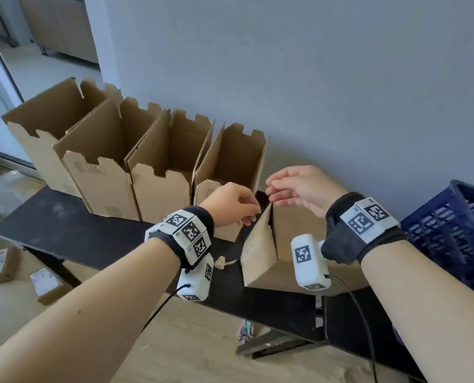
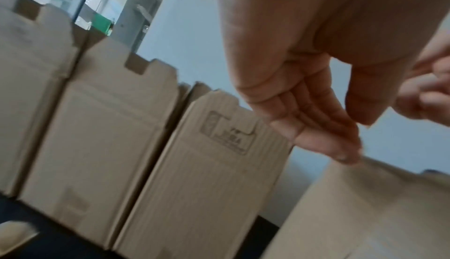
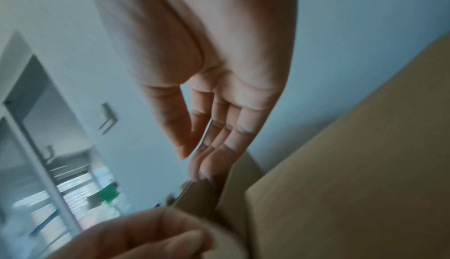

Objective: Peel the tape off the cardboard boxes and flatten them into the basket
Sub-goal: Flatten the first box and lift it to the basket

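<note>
The cardboard box (image 1: 260, 250) lies on its side on the black bench (image 1: 92, 239), just in front of the last of 4 open boxes (image 1: 136, 161) standing in a row against the wall, with a crumpled bit of tape (image 1: 221, 263) on the bench just beside it. The left hand (image 1: 231, 207) has its fingers curled down onto the box's raised top edge, and the right hand (image 1: 299, 189) pinches at that same edge. A blue basket (image 1: 451, 230) stands at the right.
</note>
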A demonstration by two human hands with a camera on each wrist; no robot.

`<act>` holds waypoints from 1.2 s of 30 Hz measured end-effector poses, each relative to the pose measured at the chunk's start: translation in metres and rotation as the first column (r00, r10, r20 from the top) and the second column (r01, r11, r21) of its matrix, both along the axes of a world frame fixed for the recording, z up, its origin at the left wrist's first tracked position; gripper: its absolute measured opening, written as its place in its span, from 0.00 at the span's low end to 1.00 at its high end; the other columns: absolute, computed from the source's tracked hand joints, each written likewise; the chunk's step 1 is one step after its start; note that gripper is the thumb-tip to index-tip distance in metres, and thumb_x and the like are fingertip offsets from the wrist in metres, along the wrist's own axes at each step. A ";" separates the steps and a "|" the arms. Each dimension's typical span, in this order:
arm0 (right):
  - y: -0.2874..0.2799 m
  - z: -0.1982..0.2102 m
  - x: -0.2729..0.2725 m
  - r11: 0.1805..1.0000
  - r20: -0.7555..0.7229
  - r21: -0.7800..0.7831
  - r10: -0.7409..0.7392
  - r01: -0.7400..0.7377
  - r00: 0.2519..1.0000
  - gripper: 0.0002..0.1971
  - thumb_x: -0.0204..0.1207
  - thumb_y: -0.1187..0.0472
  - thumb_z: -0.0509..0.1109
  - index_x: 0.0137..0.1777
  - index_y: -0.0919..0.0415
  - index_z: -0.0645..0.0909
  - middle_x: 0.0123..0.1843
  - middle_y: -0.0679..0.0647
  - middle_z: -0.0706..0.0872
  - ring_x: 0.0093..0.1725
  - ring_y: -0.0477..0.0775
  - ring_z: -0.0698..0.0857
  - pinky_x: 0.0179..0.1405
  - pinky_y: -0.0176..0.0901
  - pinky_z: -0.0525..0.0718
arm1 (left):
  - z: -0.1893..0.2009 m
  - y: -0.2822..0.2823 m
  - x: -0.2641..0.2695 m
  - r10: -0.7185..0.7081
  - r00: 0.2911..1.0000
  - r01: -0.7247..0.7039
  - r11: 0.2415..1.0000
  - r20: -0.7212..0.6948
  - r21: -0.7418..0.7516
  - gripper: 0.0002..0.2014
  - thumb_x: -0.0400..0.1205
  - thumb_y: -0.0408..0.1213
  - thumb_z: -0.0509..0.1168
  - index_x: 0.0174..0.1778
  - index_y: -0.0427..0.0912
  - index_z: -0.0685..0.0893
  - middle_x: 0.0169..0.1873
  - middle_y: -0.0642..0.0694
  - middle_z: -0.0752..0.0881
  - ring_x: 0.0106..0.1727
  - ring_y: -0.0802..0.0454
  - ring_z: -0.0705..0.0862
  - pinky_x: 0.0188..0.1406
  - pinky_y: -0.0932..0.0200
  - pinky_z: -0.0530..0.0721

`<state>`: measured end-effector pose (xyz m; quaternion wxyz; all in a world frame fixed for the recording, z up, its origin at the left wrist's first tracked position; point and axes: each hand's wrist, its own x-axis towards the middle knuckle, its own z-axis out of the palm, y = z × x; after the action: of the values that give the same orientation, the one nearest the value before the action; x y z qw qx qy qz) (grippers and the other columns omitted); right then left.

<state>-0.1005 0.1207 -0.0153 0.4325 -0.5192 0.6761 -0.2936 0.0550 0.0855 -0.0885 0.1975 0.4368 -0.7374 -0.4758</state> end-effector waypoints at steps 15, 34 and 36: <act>0.070 -0.064 -0.183 0.833 -0.227 0.199 -0.474 0.517 0.851 0.23 0.67 0.41 0.76 0.47 0.61 0.78 0.47 0.54 0.84 0.52 0.60 0.84 0.53 0.49 0.81 | 0.014 0.010 -0.074 0.185 0.888 -0.180 0.982 0.421 -0.053 0.21 0.79 0.53 0.66 0.56 0.40 0.73 0.45 0.41 0.86 0.42 0.44 0.89 0.45 0.49 0.90; 0.074 -0.016 -0.216 0.772 0.415 -0.054 -0.560 0.633 0.718 0.02 0.76 0.62 0.72 0.44 0.57 0.81 0.44 0.53 0.85 0.42 0.51 0.83 0.35 0.44 0.80 | 0.054 0.027 -0.119 0.082 0.977 -0.140 0.944 0.198 0.299 0.31 0.82 0.65 0.49 0.45 0.41 0.83 0.38 0.45 0.87 0.32 0.53 0.84 0.32 0.66 0.83; 0.079 -0.013 -0.222 0.774 0.439 -0.046 -0.552 0.631 0.709 0.04 0.76 0.61 0.72 0.49 0.58 0.82 0.46 0.54 0.85 0.45 0.52 0.83 0.36 0.45 0.80 | 0.055 0.026 -0.122 0.115 0.989 -0.142 0.909 0.091 0.392 0.33 0.79 0.67 0.55 0.57 0.38 0.81 0.47 0.42 0.88 0.44 0.49 0.88 0.48 0.60 0.87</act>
<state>-0.3223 0.2000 -0.0287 0.3914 -0.2416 0.6715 -0.5810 -0.0665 0.1114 -0.0338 0.1111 0.5309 -0.6011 -0.5868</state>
